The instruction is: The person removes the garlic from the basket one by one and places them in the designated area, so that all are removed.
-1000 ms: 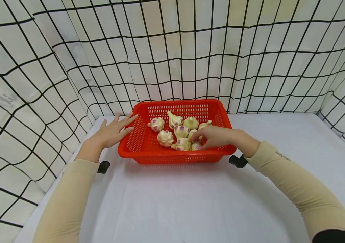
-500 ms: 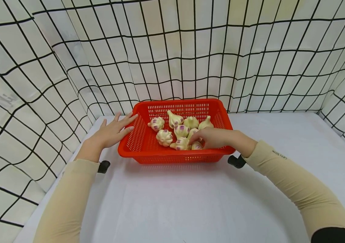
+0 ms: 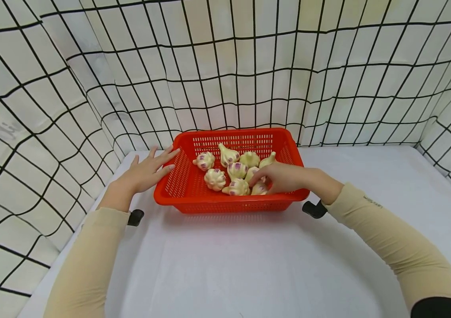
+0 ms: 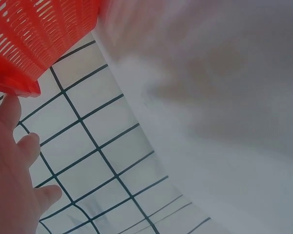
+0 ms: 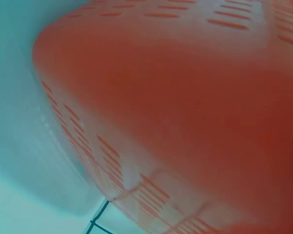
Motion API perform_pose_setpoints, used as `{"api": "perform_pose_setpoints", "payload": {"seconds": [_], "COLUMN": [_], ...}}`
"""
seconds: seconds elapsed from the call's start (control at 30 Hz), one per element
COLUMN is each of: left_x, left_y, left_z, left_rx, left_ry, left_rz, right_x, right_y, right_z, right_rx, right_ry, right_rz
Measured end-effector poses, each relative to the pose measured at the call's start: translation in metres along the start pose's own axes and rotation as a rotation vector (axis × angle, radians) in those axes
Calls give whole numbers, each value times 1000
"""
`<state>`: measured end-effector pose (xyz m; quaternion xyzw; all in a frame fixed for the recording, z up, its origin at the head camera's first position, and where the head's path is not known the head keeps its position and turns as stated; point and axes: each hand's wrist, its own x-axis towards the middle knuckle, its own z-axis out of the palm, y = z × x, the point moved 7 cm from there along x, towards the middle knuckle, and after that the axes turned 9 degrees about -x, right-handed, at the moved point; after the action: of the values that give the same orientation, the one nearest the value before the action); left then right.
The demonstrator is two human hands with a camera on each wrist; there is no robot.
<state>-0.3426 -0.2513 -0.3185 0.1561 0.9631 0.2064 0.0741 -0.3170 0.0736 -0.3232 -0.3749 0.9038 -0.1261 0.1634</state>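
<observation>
A red plastic basket (image 3: 193, 199) holds several garlic bulbs, cream with purple marks, such as the bulb (image 3: 215, 179) at the left of the group. My left hand (image 3: 144, 173) has its fingers spread and rests on the basket's left rim; in the left wrist view fingers of the hand (image 4: 12, 165) meet the rim's underside. Inside the basket's right part, my right hand (image 3: 285, 177) curls its fingers and thumb round a garlic bulb (image 3: 259, 189) near the front wall. Part of that bulb is hidden by the hand. The right wrist view is filled by the blurred basket (image 5: 151, 97).
The basket stands on a white-covered table (image 3: 225, 260), close to the back. Black netting (image 3: 241, 84) over white walls rises behind and at both sides. Black wrist camera mounts (image 3: 314, 210) sit under both wrists.
My right hand has shifted slightly inside the basket, and the front right garlic bulb has moved slightly with it. A bulb behind the hand was more visible half a second ago. The left hand stays still.
</observation>
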Motion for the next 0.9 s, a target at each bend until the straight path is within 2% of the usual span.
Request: {"api": "perform_pose_setpoints", "payload": {"seconds": [0.2, 0.53, 0.9], "left_x": [0, -1, 0], "left_y": [2, 0, 0], "left_z": [-1, 0, 0], "left_rx": [1, 8, -3], "left_ry": [3, 8, 4], "left_rz": [1, 6, 9], "right_x": [-6, -16, -26], "right_y": [1, 4, 6], "right_z": [-5, -15, -23], "right_rx": [0, -13, 76], "right_ry": [20, 72, 210], "right_rz": [-9, 26, -26]}}
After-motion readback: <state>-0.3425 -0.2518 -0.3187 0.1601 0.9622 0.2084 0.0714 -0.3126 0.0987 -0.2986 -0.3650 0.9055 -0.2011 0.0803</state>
